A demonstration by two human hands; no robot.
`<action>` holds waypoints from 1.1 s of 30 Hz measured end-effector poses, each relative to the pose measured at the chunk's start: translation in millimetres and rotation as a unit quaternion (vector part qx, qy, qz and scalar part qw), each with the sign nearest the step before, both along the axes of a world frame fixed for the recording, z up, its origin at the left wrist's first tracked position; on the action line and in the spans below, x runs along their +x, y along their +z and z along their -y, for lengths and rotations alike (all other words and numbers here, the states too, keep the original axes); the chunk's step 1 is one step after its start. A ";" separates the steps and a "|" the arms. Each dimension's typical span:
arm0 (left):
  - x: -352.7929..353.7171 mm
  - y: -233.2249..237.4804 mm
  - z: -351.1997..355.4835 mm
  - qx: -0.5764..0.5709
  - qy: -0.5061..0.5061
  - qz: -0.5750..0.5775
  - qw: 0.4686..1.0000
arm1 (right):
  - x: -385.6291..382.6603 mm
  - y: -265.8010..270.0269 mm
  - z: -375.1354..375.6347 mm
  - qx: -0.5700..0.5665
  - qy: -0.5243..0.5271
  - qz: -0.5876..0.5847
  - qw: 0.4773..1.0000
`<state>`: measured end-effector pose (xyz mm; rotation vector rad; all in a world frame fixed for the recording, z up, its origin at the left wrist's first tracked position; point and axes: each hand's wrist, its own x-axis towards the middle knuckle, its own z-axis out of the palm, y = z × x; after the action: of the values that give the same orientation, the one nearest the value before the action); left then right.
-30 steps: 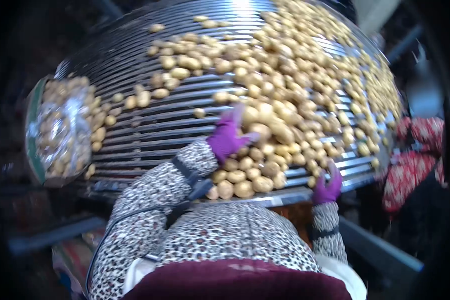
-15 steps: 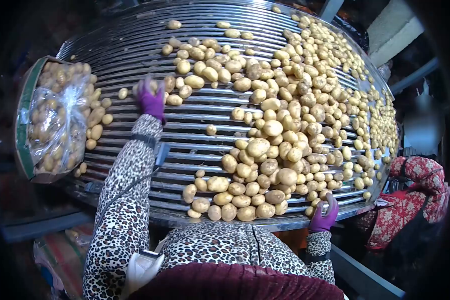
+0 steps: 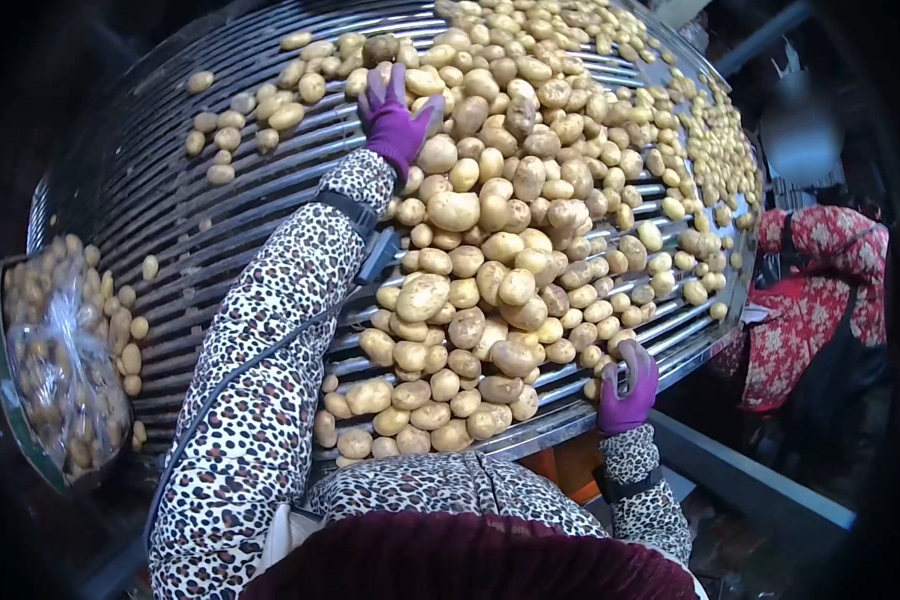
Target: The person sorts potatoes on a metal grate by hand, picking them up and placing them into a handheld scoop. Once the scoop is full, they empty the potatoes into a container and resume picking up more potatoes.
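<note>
My left hand [image 3: 398, 118], in a purple glove, reaches far over the slatted metal table with its fingers spread. Its fingertips are right at a darker, brownish potato [image 3: 380, 50] on the left border of the large potato pile [image 3: 500, 230]. Down at the near right edge, my right hand [image 3: 627, 392], gloved the same way, rests by the table rim [image 3: 545, 428]. Its thumb and fingers are apart, close to a few potatoes at the pile's lower corner, and nothing shows in its grasp.
On the left stands a carton [image 3: 5, 385] of potatoes under clear plastic. A small group of potatoes [image 3: 228, 120] lies apart on the metal bars [image 3: 260, 215]. Smaller potatoes [image 3: 715, 150] cover the far right. Beyond the right edge is a person in a red floral sleeve [image 3: 820, 240].
My left hand has moved right and farther away, from loose potatoes to the pile's edge. The view has turned, so the carton sits lower left. My right hand stays by the rim.
</note>
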<state>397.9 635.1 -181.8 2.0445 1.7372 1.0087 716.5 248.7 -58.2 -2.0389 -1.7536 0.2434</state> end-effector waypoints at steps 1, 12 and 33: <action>14.0 4.0 -1.3 -0.058 -0.003 0.010 0.998 | -1.4 4.7 -2.4 -0.001 0.004 0.002 1.000; -38.2 190.7 132.1 -0.209 -0.331 0.105 0.914 | 10.6 -4.1 5.8 0.030 -0.002 -0.009 1.000; -203.9 -5.6 24.3 -0.376 0.072 0.171 0.908 | 10.9 -4.4 3.1 0.066 0.001 0.000 0.998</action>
<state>194.1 610.8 -187.5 1.1954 1.7255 0.5431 727.4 245.6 -62.6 -1.9435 -1.7238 0.1257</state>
